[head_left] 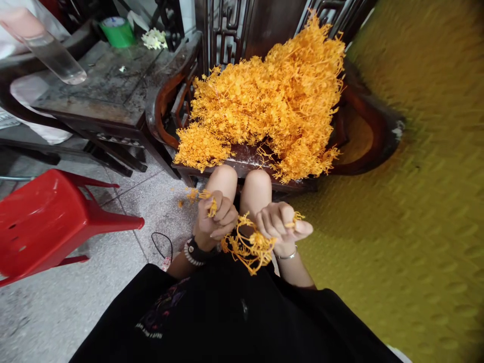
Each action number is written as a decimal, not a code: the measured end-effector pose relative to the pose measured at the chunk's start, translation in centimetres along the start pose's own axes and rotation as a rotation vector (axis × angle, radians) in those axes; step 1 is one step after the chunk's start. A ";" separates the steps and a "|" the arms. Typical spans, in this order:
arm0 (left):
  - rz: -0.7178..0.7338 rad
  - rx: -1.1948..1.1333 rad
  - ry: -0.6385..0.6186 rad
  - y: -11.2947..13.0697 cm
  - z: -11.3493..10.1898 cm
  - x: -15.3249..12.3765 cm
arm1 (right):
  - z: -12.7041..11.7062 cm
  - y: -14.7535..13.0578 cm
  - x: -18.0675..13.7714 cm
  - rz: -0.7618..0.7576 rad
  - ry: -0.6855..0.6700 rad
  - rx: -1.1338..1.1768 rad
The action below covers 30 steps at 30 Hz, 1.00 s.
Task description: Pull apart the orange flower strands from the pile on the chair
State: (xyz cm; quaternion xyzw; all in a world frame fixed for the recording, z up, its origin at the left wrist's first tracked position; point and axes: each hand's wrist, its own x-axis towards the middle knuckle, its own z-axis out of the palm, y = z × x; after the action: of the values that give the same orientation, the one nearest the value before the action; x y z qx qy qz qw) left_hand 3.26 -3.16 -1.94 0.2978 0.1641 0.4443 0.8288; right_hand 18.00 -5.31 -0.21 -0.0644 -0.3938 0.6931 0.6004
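My left hand (222,216) is closed round orange plastic-looking flower sprigs, with bits poking out above the fingers. Fingers curled, my right hand (278,224) grips the same stuff, and a small tip shows by the thumb. Between the hands, over my lap, hangs a loose orange strand of flower sprigs (251,247). Beyond my knees, a large tangled heap of orange flower sprigs (272,96) covers most of a dark wooden chair (245,156). Whether the held strand is one piece or several I cannot tell.
To the left are a red plastic stool (49,222) and a dark side table (117,85), which bears a green tape roll (118,33), a clear bottle (56,58) and white flowers (155,39). A textured yellow-green surface (408,227) fills the right side. A black cord loop (162,239) lies on the floor.
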 end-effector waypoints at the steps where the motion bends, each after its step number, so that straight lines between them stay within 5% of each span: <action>1: 0.049 -0.014 0.018 0.4 0.3 0.1 | 0.1 -0.5 0.1 0.030 0.073 -0.038; 5: -0.011 -0.010 -0.006 1.5 1.2 0.3 | 1.0 -1.8 0.6 0.143 0.318 -0.169; 14: -0.023 -0.077 -0.081 0.9 0.7 0.6 | 1.9 -1.9 1.8 0.116 0.432 -0.178; 23: 0.118 0.294 0.124 1.6 0.6 0.5 | 2.0 -2.3 2.3 0.178 0.549 -0.161; 30: 0.369 1.018 0.163 3.0 2.1 -0.1 | 2.3 -1.2 2.3 0.197 0.547 -0.234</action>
State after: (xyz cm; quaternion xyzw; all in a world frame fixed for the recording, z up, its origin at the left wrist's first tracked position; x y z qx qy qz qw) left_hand 2.43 -2.68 1.55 0.6497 0.3670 0.4685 0.4729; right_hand 16.98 -4.36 2.99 -0.3549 -0.2865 0.6548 0.6027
